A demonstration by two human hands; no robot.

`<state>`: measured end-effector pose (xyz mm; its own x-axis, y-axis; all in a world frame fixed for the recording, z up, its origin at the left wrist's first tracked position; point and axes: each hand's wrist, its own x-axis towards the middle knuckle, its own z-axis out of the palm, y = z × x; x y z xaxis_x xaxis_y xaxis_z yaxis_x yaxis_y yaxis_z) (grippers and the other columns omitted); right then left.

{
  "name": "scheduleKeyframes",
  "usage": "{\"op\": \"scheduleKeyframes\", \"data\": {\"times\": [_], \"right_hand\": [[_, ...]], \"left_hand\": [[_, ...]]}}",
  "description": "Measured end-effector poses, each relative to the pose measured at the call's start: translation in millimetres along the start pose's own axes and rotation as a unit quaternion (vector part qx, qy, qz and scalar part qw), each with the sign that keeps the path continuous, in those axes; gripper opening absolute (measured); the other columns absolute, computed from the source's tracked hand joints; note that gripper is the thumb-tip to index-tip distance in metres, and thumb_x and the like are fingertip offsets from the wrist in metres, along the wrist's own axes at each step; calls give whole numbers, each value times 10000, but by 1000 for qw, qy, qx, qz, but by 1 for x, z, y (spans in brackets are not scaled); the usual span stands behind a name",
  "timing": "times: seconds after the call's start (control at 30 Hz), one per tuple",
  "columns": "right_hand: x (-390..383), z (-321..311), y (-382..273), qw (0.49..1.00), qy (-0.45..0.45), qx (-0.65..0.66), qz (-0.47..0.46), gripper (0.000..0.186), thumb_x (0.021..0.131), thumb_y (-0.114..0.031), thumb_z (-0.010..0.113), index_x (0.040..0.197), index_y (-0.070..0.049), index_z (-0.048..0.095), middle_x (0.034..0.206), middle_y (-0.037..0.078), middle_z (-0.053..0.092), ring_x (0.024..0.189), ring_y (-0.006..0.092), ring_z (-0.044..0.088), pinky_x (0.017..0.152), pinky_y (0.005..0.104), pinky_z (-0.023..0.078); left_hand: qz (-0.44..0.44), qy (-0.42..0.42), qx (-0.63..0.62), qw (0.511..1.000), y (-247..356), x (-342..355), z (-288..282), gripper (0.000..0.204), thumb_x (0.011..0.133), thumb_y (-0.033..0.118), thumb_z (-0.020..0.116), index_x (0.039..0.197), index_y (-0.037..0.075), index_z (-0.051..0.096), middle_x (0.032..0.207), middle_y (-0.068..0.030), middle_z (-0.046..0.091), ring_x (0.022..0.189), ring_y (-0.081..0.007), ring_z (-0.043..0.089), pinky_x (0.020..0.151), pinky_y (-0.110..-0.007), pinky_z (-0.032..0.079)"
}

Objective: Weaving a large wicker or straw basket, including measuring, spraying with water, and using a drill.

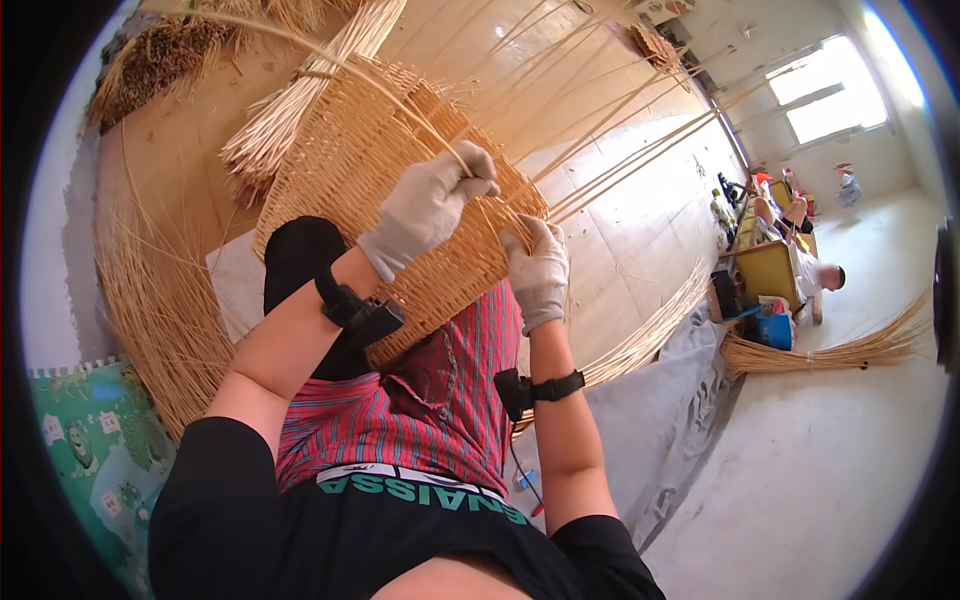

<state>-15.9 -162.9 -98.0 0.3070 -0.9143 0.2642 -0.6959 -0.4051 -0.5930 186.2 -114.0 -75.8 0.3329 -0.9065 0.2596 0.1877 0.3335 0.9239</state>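
The left hand [430, 205], gloved, forearm raised, is fisted around a reed [400, 105]. The right hand [538, 272], fingers curled, pinches the weave at the basket [350, 170] rim.

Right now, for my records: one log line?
left hand: shut on pale wicker strand | right hand: on tan woven wicker basket rim

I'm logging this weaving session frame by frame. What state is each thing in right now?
Left hand: gloved, closed around a thin cane strand.
Right hand: gloved, fingers pressed on the basket's woven edge.
Wicker basket: part-woven, tilted on the lap, loose stakes fanning out.
Cane strand: bent in a long arc.
Cane bundle: tied, lying on the basket.
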Motion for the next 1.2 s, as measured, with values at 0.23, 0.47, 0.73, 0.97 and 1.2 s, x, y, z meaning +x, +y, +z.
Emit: {"op": "scheduleKeyframes", "data": {"times": [0.23,0.47,0.73,0.97,1.2], "right_hand": [[1,-18,-12,999,-15,44,-23,425,817,-195,780,1218,-102,679,1178,172,621,1074,322,608,953,408,486],[48,-49,-65,960,-91,260,53,562,923,-252,672,1436,-84,514,1066,198,697,853,252,701,738,350,561],[89,33,-71,977,-115,80,162,687,961,-127,577,1578,-139,275,840,193,690,606,257,688,592,407,570],[84,49,-61,979,-44,160,122,640,945,-97,583,1547,-167,377,823,204,690,607,256,679,591,386,537],[76,55,-64,991,-4,64,118,667,931,-138,600,1553,-157,359,844,232,691,739,359,682,673,439,519]], "left_hand": [[-116,29,-24,993,-28,47,-26,144,963,6,626,1081,54,558,981,-57,707,714,-88,622,589,-213,515],[-172,-15,114,978,-35,51,-37,136,969,37,636,1080,55,559,967,-65,730,563,-66,538,458,-223,438],[-133,-42,105,985,-30,83,-28,122,973,40,623,1082,46,570,959,-70,731,560,-89,571,490,-222,463],[-25,-107,571,814,3,114,16,148,962,189,572,1051,98,647,1013,-123,717,910,-330,684,793,-438,540],[-2,-123,632,765,-2,111,19,225,938,240,580,1085,93,664,1022,-158,722,915,-360,689,798,-448,545]]}}
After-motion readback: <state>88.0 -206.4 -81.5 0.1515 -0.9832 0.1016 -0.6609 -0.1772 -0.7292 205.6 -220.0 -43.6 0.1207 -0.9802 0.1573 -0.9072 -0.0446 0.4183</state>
